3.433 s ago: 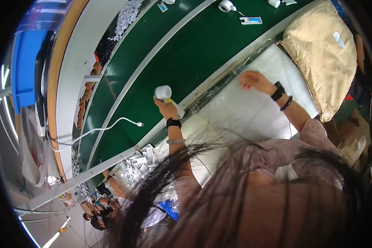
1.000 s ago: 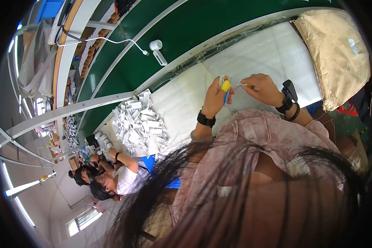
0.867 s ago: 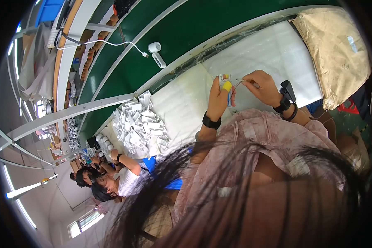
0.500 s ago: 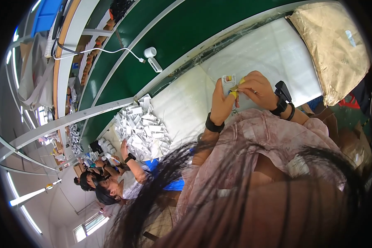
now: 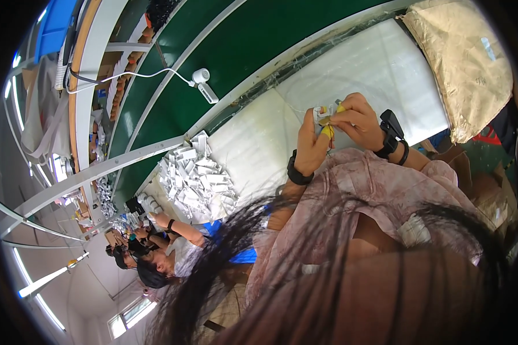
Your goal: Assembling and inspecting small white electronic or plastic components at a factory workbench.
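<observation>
Over the pale work surface, my left hand [image 5: 313, 150] is closed around a small white plastic housing [image 5: 316, 112], its thumb wearing a yellow finger cover. Some yellow and reddish detail shows inside the housing. My right hand [image 5: 360, 125] comes in from the right with its fingertips pinched on a small brass-coloured piece [image 5: 324, 121] against the housing, close to my left thumb. Another yellow cover [image 5: 341, 108] shows at a right fingertip. My fingers hide much of the housing and of the small piece.
A heap of white plastic parts [image 5: 197, 178] lies to the left, beside a co-worker's arm [image 5: 184, 230]. On the green conveyor belt [image 5: 259, 43] rests a white handheld device [image 5: 206, 86] with a cable. A brown paper-like sack [image 5: 466, 63] stands at the far right.
The co-worker's hand has moved away from the heap of white parts, toward the left. My hands stay together at the housing, with slight finger movement.
</observation>
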Demonstrator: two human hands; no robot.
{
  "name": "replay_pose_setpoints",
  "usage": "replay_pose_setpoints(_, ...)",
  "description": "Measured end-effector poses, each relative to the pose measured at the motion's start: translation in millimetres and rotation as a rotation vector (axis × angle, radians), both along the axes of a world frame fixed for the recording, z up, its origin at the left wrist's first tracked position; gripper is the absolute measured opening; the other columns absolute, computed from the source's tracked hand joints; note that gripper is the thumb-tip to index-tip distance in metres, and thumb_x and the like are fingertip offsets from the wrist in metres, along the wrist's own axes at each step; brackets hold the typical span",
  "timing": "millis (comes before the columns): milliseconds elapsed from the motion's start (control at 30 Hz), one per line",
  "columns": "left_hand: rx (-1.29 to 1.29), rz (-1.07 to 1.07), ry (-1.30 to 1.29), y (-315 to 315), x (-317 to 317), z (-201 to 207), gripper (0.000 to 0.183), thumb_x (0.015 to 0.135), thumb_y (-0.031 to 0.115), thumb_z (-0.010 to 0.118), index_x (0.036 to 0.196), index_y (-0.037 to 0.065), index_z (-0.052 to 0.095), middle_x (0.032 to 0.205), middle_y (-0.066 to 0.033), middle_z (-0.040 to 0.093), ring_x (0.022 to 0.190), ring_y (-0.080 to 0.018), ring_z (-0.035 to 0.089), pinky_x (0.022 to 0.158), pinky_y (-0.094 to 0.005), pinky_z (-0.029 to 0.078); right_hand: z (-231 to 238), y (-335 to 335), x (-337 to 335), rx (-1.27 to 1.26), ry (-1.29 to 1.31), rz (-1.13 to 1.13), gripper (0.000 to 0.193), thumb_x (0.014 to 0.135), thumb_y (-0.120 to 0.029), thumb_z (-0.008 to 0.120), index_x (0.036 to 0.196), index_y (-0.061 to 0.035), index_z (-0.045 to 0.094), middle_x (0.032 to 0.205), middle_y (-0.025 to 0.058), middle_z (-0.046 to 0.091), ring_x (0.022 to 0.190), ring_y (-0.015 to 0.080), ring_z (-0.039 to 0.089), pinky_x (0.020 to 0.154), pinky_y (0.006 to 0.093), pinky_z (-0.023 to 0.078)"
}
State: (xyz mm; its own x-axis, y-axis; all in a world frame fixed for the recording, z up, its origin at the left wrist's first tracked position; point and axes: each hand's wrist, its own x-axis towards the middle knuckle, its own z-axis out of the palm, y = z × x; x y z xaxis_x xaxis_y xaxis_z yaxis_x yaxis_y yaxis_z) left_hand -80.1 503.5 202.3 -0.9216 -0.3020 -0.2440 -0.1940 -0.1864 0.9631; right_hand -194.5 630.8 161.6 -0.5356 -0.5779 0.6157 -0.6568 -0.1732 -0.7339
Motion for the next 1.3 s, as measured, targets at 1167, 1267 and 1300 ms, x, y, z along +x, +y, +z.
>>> replay_pose_setpoints(1167, -0.174, 0.076, 0.076, 3.5, -3.5, -19.1, 0.021, 0.099, 0.01, 0.042, 0.115, 0.0, 0.049, 0.071, -0.0012, 0.052, 0.056, -0.0053, 0.046, 0.049, -0.0207, 0.038, -5.4, -5.8, -7.9, 0.059, -0.018, 0.041, 0.02, 0.072, -0.001, 0.073, 0.089, -0.007, 0.066, 0.086, 0.0074, 0.055, 0.085, 0.0275, 0.052, 0.076, 0.037, 0.043)
replay_pose_setpoints(1267, -0.187, 0.081, 0.045, -1.4, -4.3, -22.2, 0.02, 0.1, 0.013, 0.042, 0.113, 0.001, 0.05, 0.068, -0.0016, 0.051, 0.054, -0.0058, 0.046, 0.046, -0.0211, 0.037, -13.1, -9.1, -8.8, 0.088, -0.032, 0.065, 0.022, 0.072, 0.0, 0.072, 0.092, -0.0063, 0.066, 0.088, 0.0082, 0.056, 0.088, 0.0281, 0.053, 0.077, 0.0369, 0.043)
replay_pose_setpoints(1300, -0.19, 0.079, 0.044, -6.3, -5.7, -25.6, 0.02, 0.1, 0.013, 0.042, 0.113, 0.001, 0.05, 0.068, -0.0016, 0.051, 0.054, -0.0058, 0.046, 0.046, -0.0211, 0.037, -16.1, -11.6, -9.5, 0.121, -0.041, 0.09, 0.023, 0.073, 0.0, 0.071, 0.095, -0.0059, 0.065, 0.091, 0.0089, 0.057, 0.09, 0.0288, 0.053, 0.079, 0.0368, 0.044)
